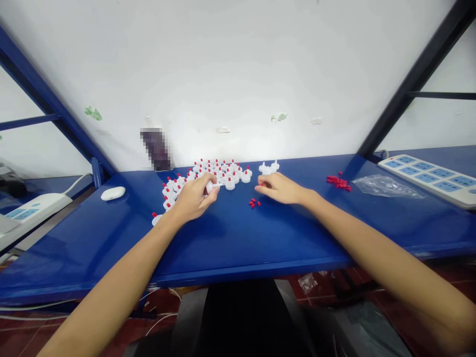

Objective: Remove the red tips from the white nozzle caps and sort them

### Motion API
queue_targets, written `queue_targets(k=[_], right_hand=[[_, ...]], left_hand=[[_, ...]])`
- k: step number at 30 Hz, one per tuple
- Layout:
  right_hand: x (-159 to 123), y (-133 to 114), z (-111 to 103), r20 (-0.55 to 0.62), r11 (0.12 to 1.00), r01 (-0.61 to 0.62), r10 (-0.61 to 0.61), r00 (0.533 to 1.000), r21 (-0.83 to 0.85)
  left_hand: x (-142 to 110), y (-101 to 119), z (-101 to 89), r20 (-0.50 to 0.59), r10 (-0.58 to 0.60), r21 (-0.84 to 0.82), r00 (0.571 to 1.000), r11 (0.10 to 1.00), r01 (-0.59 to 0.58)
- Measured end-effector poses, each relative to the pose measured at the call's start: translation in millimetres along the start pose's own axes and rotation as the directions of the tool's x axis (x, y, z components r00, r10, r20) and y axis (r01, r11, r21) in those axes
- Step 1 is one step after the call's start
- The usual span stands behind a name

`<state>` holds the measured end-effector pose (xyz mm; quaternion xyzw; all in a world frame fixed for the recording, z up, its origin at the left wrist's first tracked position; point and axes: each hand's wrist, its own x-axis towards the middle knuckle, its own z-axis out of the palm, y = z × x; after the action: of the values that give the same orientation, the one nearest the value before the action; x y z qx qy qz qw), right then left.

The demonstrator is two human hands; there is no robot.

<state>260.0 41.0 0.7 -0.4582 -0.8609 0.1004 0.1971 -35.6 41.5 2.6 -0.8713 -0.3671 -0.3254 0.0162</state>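
A white plastic spouted cap (210,187) is pinched between thumb and fingers of the left hand (193,196), which is angled inward, the spout pointed toward the right hand (280,189). There, with fingers curled inward, a small red plastic tip (263,184) is pinched. Beyond the left hand, red-tipped white plastic caps (218,174) are clustered; beyond the right, white untipped caps (268,170) are grouped.

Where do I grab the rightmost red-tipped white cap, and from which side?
Probably by the round white base, coming from the right: neighbouring caps crowd its left, while blue table shows directly to its right. It stands upright with the narrow red tip on top, so the wider base likely gives the steadier hold.
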Motion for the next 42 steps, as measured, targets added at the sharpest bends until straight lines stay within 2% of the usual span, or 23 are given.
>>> queue_targets(k=[3, 6, 10, 12, 16, 18, 21, 25, 29, 35, 42], right_hand=[[0.7, 0.6, 7.0, 0.095, 1.000, 0.004, -0.004, 0.995, 0.001], [0.7, 2.7, 9.0, 0.138, 1.000, -0.014, 0.015, 0.990, -0.006], [0.7, 2.0, 8.8, 0.169, 0.999, -0.022, 0.026, 0.985, -0.027], [1.0, 0.8, 9.1, 0.183, 0.999, -0.019, 0.028, 0.983, -0.049], [1.4, -2.0, 9.6, 0.186, 0.997, -0.026, 0.039, 0.982, -0.071], [1.3, -3.8, 9.1, 0.186, 0.998, -0.023, 0.033, 0.982, -0.057], [1.1, -6.3, 7.8, 0.177, 1.000, 0.011, -0.014, 0.984, 0.019], [1.0, -9.4, 6.7, 0.101, 0.994, 0.049, -0.059, 0.993, 0.101], [-0.5, -16.6, 5.8, -0.010, 0.987, 0.115, -0.115, 0.993, 0.109], [-4.8, -28.8, 3.8, -0.102, 0.950, 0.249, -0.233, 0.967, 0.188], [-5.4, -47.3, 12.1, -0.085, 0.944, 0.310, -0.301, 0.950, 0.118]], left_hand=[[-0.1, 0.7, -0.1, -0.047, 0.054, 0.022, 0.997, 0.998, -0.053], [-0.4, 2.3, 1.3, -0.094, 0.140, 0.043, 0.986, 0.990, -0.136], [-1.6, 7.8, 6.1, -0.213, 0.272, 0.047, 0.938, 0.962, -0.268], [-2.1, 12.3, 8.9, -0.218, 0.301, 0.045, 0.928, 0.953, -0.299], [-3.2, 22.4, 14.4, -0.149, 0.334, 0.028, 0.931, 0.942, -0.334], [-4.3, 26.3, 16.7, -0.130, 0.324, -0.008, 0.937, 0.945, -0.327], [-5.8, 28.9, 19.3, -0.159, 0.259, -0.057, 0.953, 0.961, -0.271], [-6.2, 26.3, 21.8, -0.186, 0.211, -0.087, 0.960, 0.969, -0.230], [-6.2, 28.1, 23.3, -0.103, 0.147, -0.120, 0.984, 0.980, -0.158], [-5.3, 45.2, 23.8, 0.016, 0.085, -0.185, 0.996, 0.979, -0.081], [-5.3, 34.9, 29.6, 0.088, 0.066, -0.223, 0.994, 0.974, -0.045]])
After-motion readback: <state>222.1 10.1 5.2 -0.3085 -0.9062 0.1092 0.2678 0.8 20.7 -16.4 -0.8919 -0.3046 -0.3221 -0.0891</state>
